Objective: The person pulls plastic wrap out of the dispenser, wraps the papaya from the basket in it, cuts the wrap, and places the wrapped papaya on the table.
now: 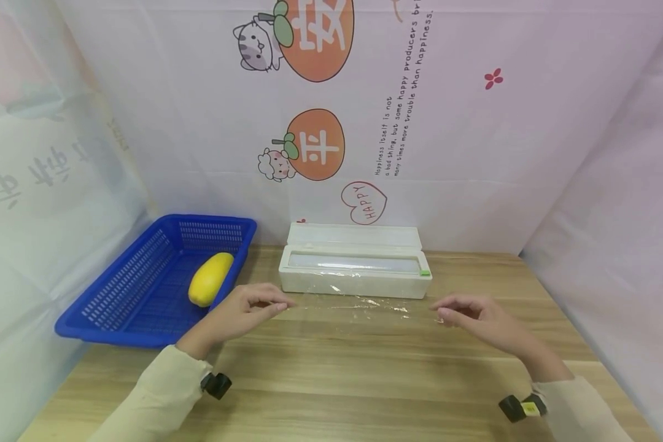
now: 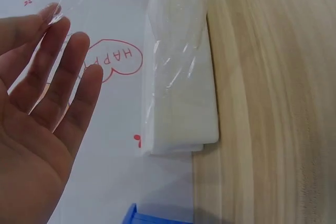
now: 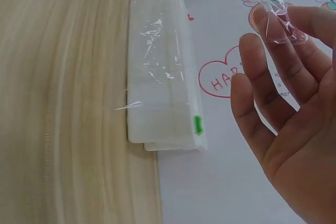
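A thin, clear sheet of plastic wrap (image 1: 364, 310) stretches between the two hands, in front of a long white wrap dispenser box (image 1: 356, 283). My left hand (image 1: 248, 312) pinches one corner between thumb and forefinger; the other fingers are spread in the left wrist view. The opposite corner is pinched by my right hand (image 1: 483, 320), where the film bunches at the fingertips (image 3: 257, 17). The dispenser's lid (image 1: 353, 235) stands raised at the back, and a pale roll (image 1: 353, 263) shows inside. A green slider (image 1: 424, 272) sits at the box's right end.
On the left of the wooden table (image 1: 353, 380) stands a blue plastic basket (image 1: 127, 337) with a yellow, mango-like fruit (image 1: 211, 279) in it. Printed white sheeting (image 1: 458, 153) rises behind the dispenser and along both sides.
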### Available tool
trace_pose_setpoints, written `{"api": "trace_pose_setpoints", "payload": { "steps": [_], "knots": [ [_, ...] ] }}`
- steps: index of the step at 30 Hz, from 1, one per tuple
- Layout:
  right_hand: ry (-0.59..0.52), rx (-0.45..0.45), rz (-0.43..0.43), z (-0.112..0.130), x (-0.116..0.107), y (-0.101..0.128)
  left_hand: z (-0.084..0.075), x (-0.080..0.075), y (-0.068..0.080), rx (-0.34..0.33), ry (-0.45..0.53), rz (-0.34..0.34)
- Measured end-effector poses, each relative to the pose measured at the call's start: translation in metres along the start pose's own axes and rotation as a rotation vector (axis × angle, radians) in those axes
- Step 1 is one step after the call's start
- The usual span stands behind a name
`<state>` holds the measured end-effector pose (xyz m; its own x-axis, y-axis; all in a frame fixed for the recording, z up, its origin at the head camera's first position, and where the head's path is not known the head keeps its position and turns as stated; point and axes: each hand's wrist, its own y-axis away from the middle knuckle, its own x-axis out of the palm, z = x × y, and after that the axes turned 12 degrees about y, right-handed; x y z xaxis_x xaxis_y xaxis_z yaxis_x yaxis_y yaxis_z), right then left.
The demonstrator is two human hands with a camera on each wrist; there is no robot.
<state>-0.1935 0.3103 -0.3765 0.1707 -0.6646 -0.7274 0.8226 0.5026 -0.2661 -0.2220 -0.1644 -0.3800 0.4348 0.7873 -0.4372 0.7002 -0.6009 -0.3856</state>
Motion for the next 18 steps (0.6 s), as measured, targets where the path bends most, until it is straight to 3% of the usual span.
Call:
{"api": "trace_pose_setpoints", "payload": {
  "steps": [6, 10, 13, 18],
  "knots": [
    [-0.015, 0.002, 0.065, -0.009, 0.009, 0.005, 0.012, 0.007, 0.004, -0.002, 0.092, 0.088],
    [-0.021, -0.003, 0.107, -0.015, 0.015, 0.01, 0.016, 0.014, 0.007, -0.073, 0.147, 0.117],
    [0.003, 0.004, 0.131, -0.018, 0.02, 0.014, 0.018, 0.019, 0.01, -0.118, 0.143, 0.134],
    [0.045, 0.004, 0.196, -0.02, 0.028, 0.02, 0.022, 0.024, 0.011, -0.109, 0.107, 0.178]
  ]
}}
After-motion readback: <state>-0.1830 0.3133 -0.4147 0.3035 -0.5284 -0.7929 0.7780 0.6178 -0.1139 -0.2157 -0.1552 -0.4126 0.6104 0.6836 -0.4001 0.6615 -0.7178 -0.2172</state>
